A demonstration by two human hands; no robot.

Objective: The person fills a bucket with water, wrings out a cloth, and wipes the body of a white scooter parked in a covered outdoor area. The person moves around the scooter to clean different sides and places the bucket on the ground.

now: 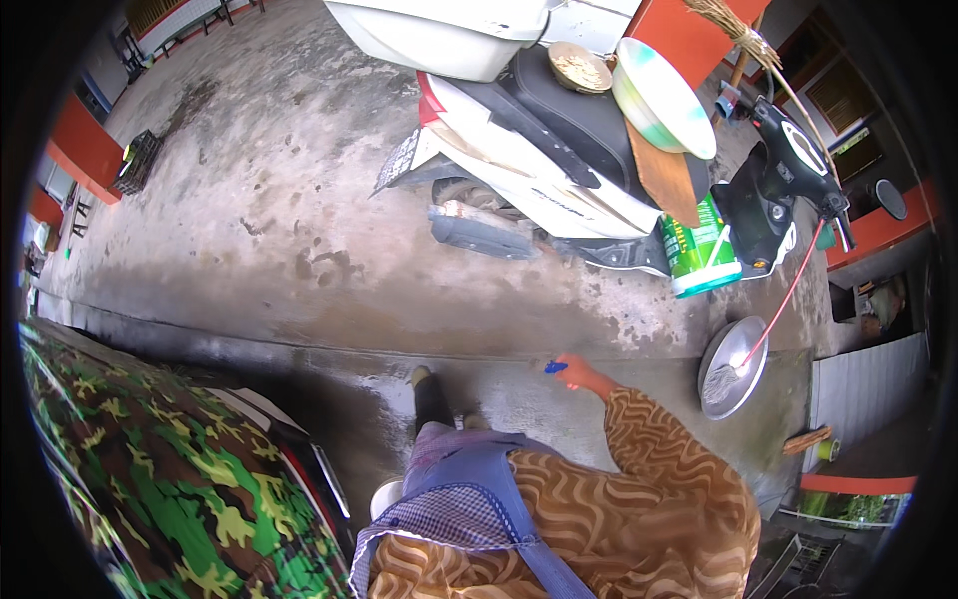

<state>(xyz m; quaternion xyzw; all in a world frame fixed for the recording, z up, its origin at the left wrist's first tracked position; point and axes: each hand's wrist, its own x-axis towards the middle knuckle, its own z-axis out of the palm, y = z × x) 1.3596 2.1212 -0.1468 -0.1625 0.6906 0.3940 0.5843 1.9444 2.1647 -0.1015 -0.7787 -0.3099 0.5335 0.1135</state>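
My right hand is closed around a small tool with a blue handle, held out over the wet concrete floor. The tool's tip is too blurred to name. My left hand is out of view. A white rounded object, perhaps a container, shows beside my apron, mostly hidden by it. Right of my hand, a metal basin on the floor holds a whitish mop-like head. A thin red rod slants from the basin up to the scooter's handlebar.
A white scooter stands ahead, carrying a white tub, a small bowl, a larger basin and a wooden board. On its footboard sits a green bucket. A camouflage cover drapes a vehicle at left.
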